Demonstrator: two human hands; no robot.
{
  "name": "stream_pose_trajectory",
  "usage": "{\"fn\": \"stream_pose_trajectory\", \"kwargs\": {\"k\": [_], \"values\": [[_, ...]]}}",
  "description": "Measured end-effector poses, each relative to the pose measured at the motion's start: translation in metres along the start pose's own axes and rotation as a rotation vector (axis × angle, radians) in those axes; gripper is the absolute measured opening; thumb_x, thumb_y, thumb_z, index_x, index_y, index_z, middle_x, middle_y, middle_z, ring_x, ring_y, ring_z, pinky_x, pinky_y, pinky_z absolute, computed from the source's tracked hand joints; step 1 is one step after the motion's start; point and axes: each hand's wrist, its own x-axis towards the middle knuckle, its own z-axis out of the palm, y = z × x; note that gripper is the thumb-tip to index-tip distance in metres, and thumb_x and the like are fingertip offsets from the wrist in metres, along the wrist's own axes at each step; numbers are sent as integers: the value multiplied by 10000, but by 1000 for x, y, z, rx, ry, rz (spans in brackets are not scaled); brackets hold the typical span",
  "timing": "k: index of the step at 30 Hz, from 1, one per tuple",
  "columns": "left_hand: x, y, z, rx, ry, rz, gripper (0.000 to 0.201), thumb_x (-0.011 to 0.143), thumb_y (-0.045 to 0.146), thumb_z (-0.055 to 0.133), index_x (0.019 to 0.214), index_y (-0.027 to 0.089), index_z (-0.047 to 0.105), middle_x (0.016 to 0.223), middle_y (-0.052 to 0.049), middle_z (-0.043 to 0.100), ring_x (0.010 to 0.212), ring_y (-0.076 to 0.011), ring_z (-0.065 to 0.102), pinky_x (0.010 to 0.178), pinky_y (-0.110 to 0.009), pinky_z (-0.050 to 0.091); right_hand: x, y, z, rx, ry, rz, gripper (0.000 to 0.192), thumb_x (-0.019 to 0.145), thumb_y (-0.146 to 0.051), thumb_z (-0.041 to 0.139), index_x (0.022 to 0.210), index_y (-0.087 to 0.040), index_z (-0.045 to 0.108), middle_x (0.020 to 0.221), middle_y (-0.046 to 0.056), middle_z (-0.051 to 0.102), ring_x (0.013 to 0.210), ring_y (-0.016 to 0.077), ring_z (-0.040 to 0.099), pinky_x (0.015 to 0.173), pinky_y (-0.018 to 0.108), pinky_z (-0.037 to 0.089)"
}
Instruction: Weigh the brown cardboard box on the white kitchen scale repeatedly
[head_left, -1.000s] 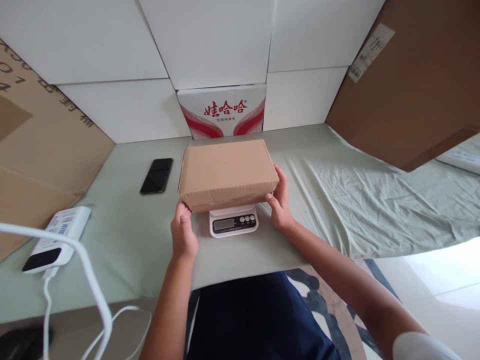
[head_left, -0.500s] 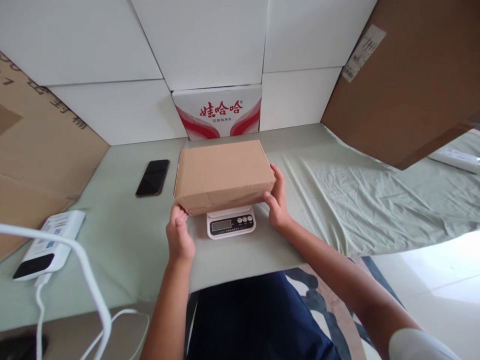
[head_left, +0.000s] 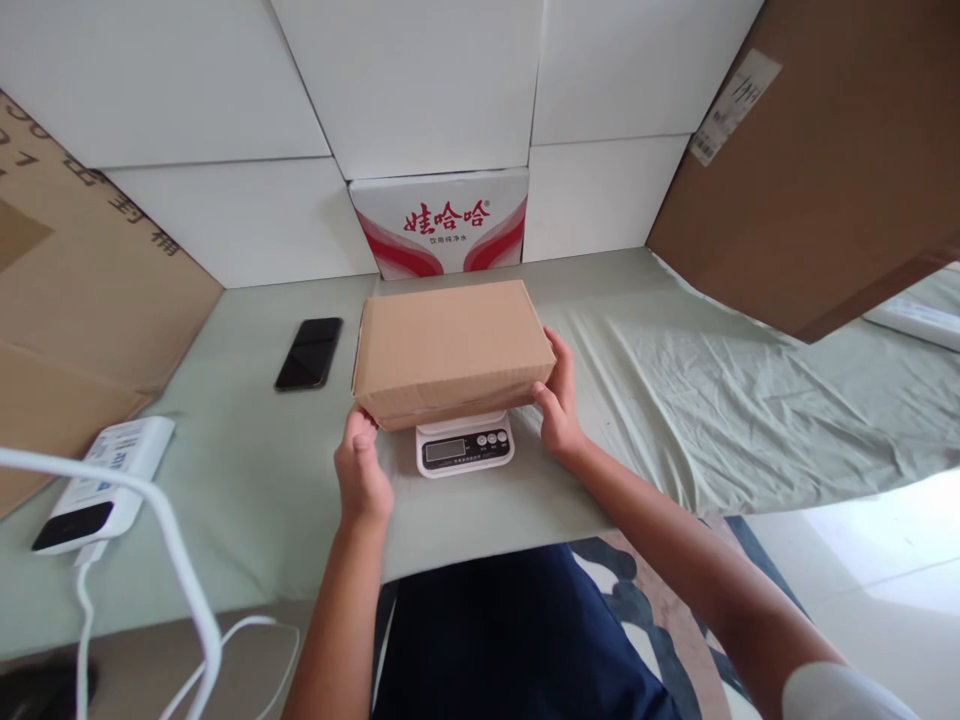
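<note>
Lower centre: left hand and right hand clamped on opposite ends of a closed cardboard box, resting atop a small kitchen scale at mid-frame. Left of the box, a black phone; behind, a red-and-white carton.

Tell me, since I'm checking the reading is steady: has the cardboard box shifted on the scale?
No. The cardboard box sits over the scale as before, covering the same part.
</note>
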Motion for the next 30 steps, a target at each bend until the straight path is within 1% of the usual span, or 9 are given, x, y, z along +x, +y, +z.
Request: {"fn": "stream_pose_trajectory", "kwargs": {"k": [7,12,16,21,22,24,27,28,30], "values": [[-2,2,1,-9,3,-5,870,870,810,425,1396,144,616,1379,-196,663,1378,-347,571,1131,-442,463,0,0,0,-10,-1,-3,703,944,-664,444,1545,-334,286,1523,96,470,1423,344,456,1148,566,431],[-2,2,1,-14,-8,-1,848,887,796,416,1400,150,612,1397,-191,656,1402,-343,550,1144,-440,450,0,-1,0,35,11,11,707,935,-658,473,1541,-342,294,1484,98,498,1388,344,490,1135,591,437],[-2,2,1,-6,-23,-10,833,899,784,408,1403,154,611,1413,-192,647,1409,-340,545,1147,-442,447,0,-1,-1,20,10,23,729,930,-677,458,1551,-341,273,1471,103,509,1370,342,505,1129,599,437],[0,3,2,-24,-4,7,829,894,776,431,1427,164,597,1466,-184,611,1442,-332,513,1186,-431,410,1,1,-2,30,33,26,729,932,-677,449,1564,-373,251,1499,89,488,1391,340,503,1129,591,442],[0,4,2,-44,1,17,826,894,771,441,1431,162,595,1476,-185,603,1445,-330,510,1193,-429,401,2,1,-3,42,38,26,720,934,-666,457,1564,-379,258,1513,85,484,1399,342,500,1133,593,439],[-1,4,3,-76,-8,23,815,899,758,448,1426,156,600,1471,-189,606,1444,-332,512,1192,-434,405,1,0,-4,64,23,36,676,944,-638,473,1546,-375,317,1527,79,497,1411,348,494,1147,595,431],[1,7,3,-86,-67,-14,790,908,747,440,1389,151,632,1412,-194,650,1424,-345,531,1150,-457,452,0,-4,-5,67,-14,61,628,957,-617,483,1519,-348,398,1573,73,482,1460,353,447,1205,599,382],[3,10,3,-89,-89,-29,782,913,744,433,1381,153,638,1396,-195,660,1417,-348,538,1135,-462,467,1,-7,-5,66,-15,64,643,958,-620,484,1530,-342,388,1609,69,446,1492,351,410,1233,600,351],[15,17,3,-101,-128,-32,769,920,739,425,1384,163,635,1396,-192,661,1412,-345,544,1124,-461,477,8,-12,-5,66,-1,53,710,952,-634,494,1575,-342,319,1678,56,347,1558,340,320,1286,594,280]]}}
